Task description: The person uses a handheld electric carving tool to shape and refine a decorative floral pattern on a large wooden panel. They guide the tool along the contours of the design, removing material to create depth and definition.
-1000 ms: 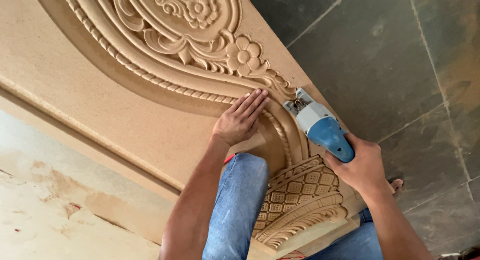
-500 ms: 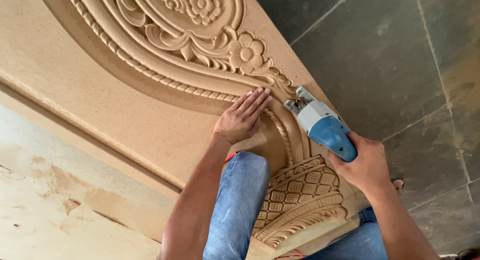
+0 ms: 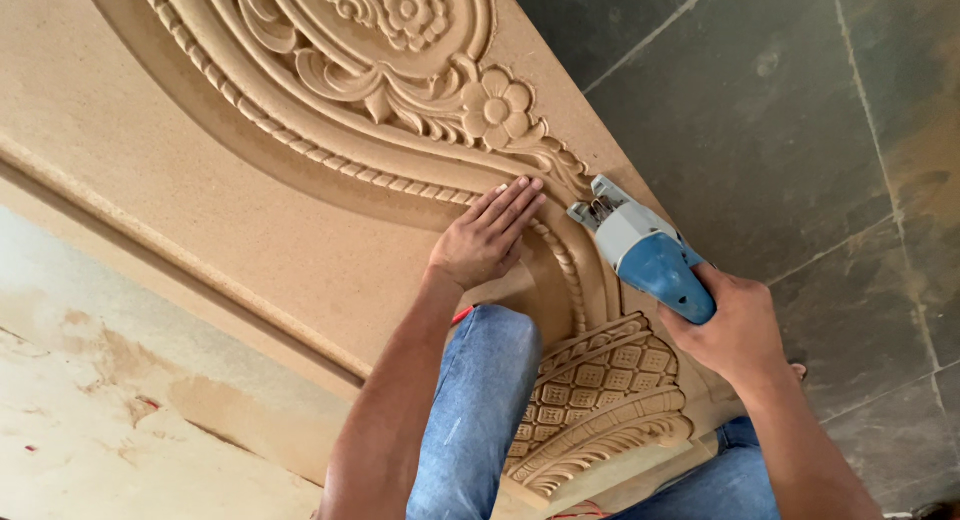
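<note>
The right hand point(image 3: 728, 325) is closed around the blue rear body of a power tool point(image 3: 645, 250), gripping it from behind with the fingers wrapped under the casing. The tool's grey front end and metal tip point up and to the left, meeting the raised border of the carved panel point(image 3: 200, 180) just beside a leafy scroll. The left hand point(image 3: 487, 238) lies open and flat on the panel, palm down, fingers together and stretched toward the tool's tip; the fingertips point(image 3: 525, 188) rest at the rope-like beaded moulding point(image 3: 330, 160), close to the tool but not touching it.

The panel is tan, tilted across the view, and carries deep relief work: a flower point(image 3: 497, 107) above the hands, curling leaves, and a lattice patch point(image 3: 590, 380) below the tool, near the person's knees. The person's legs, in blue jeans point(image 3: 480, 410), lie over the lower part of the panel. A small red object point(image 3: 462, 315) shows between the left wrist and the knee; what it is cannot be told. To the right lies a dark stone-tiled floor point(image 3: 800, 110); to the left, a pale dusty surface point(image 3: 100, 420).
</note>
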